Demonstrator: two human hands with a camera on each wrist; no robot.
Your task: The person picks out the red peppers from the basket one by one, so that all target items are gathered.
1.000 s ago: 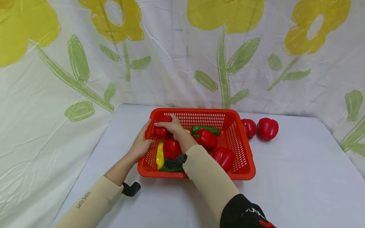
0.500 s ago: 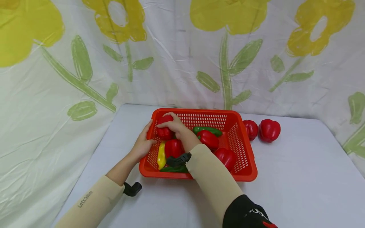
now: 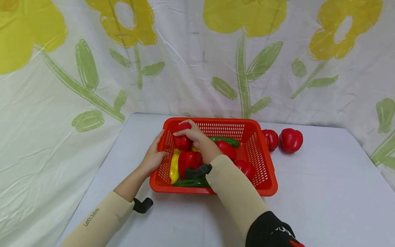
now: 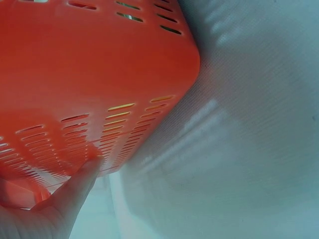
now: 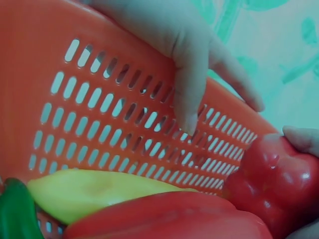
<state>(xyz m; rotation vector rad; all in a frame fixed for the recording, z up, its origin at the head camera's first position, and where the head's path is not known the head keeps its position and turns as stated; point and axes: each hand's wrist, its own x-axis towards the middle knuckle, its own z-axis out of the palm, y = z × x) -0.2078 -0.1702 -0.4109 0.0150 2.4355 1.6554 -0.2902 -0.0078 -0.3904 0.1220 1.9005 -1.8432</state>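
Note:
A red plastic basket (image 3: 259, 188) with slotted walls stands on the table. My left hand (image 3: 153, 156) grips its left side, thumb over the rim on the inside, as the right wrist view shows. Inside the far left corner, my right hand (image 3: 197, 135) holds a red bell pepper (image 3: 182, 142), fingers on its far side and thumb on the near side. Just below that pepper lie another red bell pepper (image 3: 189, 161), a long yellow pepper (image 5: 99, 191) along the left wall, and a long green vegetable (image 3: 189, 183) by the front wall. My right forearm hides part of the contents.
Farther right in the basket are two red peppers, one in the middle (image 3: 226, 149) and one at the front (image 3: 246, 168), plus a green vegetable (image 3: 227, 141). Two red bell peppers (image 3: 290, 140) sit outside, beyond the basket's right wall. A flower-printed cloth (image 3: 191, 68) hangs behind the table.
My right hand has shifted slightly to the right with the red bell pepper, away from the basket's left wall. My left hand keeps its hold on the basket.

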